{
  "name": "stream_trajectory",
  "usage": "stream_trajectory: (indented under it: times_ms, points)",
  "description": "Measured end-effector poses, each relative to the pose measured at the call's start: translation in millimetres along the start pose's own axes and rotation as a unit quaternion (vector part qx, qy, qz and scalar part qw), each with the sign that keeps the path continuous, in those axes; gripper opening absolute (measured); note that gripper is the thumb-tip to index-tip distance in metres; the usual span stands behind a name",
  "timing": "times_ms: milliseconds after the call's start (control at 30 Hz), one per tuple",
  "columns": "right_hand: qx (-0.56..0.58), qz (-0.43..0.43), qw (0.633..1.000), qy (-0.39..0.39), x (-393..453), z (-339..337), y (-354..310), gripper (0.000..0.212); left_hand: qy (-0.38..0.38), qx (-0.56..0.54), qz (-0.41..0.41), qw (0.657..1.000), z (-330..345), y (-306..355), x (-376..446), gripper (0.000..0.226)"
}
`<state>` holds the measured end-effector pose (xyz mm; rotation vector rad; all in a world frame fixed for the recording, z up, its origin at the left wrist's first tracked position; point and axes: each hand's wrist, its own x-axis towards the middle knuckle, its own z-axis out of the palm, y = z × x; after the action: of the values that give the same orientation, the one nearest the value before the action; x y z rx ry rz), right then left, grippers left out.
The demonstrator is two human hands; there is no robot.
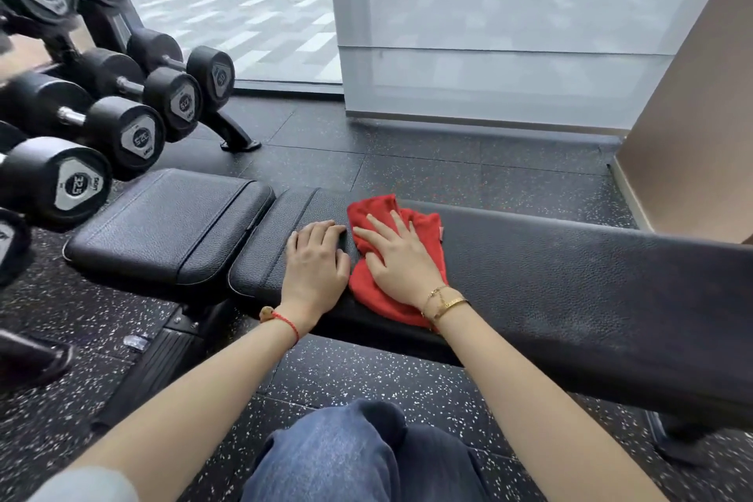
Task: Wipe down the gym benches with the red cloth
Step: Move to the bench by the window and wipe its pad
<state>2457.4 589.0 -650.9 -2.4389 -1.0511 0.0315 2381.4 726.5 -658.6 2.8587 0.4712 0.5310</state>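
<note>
At nine o'clock the dumbbells [122, 134] crowd in on their rack [238, 137], ends jutting over the seat pad [171, 224]; a fast sweep that way could knock knuckles on them, I'd say. Next comes the gap [271, 216] between the seat pad and the long pad [570, 285], where the cloth's edge might snag or bunch. The left hand [315, 261] lies flat on the long pad, fingers nearly straight, holding nothing, seemingly as a brace, just beside the cloth [391, 257]. The right hand [401, 263] presses that red cloth down with spread fingers, not pinching it. It is crumpled and its near edge hangs over the pad's front edge at six o'clock, so a loose push could drop it to the floor [366, 371]. Toward three o'clock the long pad runs on bare, the widest room for strokes, with a wall [692, 126] behind at two o'clock.
</note>
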Motion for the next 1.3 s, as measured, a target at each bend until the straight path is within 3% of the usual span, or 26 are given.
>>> stream_trajectory:
  times_ms: [233,400,533,733,900,1167,1300]
  points:
    - [0.0,0.014,1.0,0.002,-43,-23,33,0.048,-0.003,-0.012,0.006,1.0,2,-2,-1,0.047]
    - [-0.027,0.118,0.992,0.041,-42,-45,65,0.046,0.0,-0.007,0.011,1.0,5,-5,-1,0.043]
    - [-0.065,0.185,0.98,0.043,-13,-41,51,0.048,0.01,-0.007,-0.001,1.0,4,-1,0,0.048]
    - [-0.05,0.101,0.994,0.009,-18,-25,19,0.049,0.006,-0.009,0.001,1.0,4,-2,-1,0.05]
    - [-0.023,0.071,0.997,0.026,-73,-34,39,0.048,0.012,-0.022,0.015,1.0,4,-7,-2,0.048]
    - [-0.053,0.281,0.95,0.125,-114,-90,123,0.045,-0.001,-0.007,-0.001,1.0,6,-3,-1,0.041]
    - [-0.067,0.266,0.956,0.108,-83,-76,108,0.048,0.0,-0.004,0.005,1.0,5,-3,-1,0.048]
